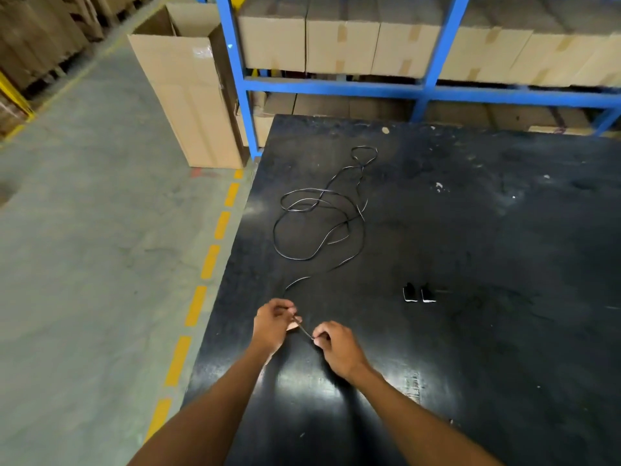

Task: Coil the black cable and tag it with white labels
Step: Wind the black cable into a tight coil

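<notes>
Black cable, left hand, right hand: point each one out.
black cable [285,244]: head view, on the near-left curve of the loose loops.
left hand [273,322]: head view, on the back of the hand.
right hand [336,348]: head view, on the back of the hand.

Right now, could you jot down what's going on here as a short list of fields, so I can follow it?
place: black table in a warehouse, blue shelving with cardboard boxes behind
cable: black, lying in loose, uncoiled loops on the table
cable end: stretched between both hands near the table's front
left hand: pinching the cable
right hand: pinching the cable
small items: two dark pieces with white edges, right of the hands; too small to identify
progress: coiling not yet done
</notes>
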The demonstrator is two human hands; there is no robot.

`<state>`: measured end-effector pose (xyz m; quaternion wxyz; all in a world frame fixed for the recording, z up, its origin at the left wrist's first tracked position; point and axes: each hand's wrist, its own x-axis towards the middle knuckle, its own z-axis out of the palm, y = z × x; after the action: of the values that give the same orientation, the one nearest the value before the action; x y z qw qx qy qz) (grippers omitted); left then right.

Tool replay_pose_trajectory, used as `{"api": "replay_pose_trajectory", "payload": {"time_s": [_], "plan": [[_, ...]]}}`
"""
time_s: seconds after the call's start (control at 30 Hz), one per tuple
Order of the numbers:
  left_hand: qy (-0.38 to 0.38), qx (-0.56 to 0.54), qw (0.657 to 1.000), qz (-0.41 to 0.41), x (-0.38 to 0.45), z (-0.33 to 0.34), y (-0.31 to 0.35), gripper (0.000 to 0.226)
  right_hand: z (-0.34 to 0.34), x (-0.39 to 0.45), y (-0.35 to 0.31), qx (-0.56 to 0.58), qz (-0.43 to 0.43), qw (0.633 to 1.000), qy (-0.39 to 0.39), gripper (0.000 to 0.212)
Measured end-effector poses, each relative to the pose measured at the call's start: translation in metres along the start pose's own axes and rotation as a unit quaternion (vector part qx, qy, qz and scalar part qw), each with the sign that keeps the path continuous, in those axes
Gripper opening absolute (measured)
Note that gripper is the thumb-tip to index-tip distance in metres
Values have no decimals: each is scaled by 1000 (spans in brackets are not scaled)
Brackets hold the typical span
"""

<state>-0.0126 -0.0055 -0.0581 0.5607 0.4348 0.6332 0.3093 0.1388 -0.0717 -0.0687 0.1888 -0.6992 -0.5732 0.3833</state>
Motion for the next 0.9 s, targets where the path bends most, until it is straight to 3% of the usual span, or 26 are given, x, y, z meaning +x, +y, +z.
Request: {"api": "replay_pose_trajectory", "payload": {"time_s": [0.07,0.13,0.23,0.37,0.43,0.53,0.6,0.77,0.9], "plan": [[1,-141,989,-41,-5,4,17,20,-1,-2,-8,66,1,998,15,17],[-6,-187,981,-53,-11,6,33,27,-4,-6,-15,121,1,993,11,15],[-40,-145,988,-34,-18,-1,52,25,-16,-10,-25,155,-28,987,30,15],[-100,-33,994,15,-34,-27,72,19,-44,-5,-42,133,-90,981,107,46],[-135,-10,990,31,-45,-41,81,18,-56,0,-52,76,-121,984,108,55],[-163,-7,985,56,-64,-59,100,18,-64,2,-72,-38,-139,985,98,36],[-178,-15,982,65,-77,-71,111,23,-68,2,-85,-55,-119,984,124,18],[-207,-36,976,56,-106,-105,132,29,-80,8,-120,34,-87,980,174,16],[-250,-96,961,61,-125,-128,151,26,-76,10,-150,85,-96,982,136,19]]}}
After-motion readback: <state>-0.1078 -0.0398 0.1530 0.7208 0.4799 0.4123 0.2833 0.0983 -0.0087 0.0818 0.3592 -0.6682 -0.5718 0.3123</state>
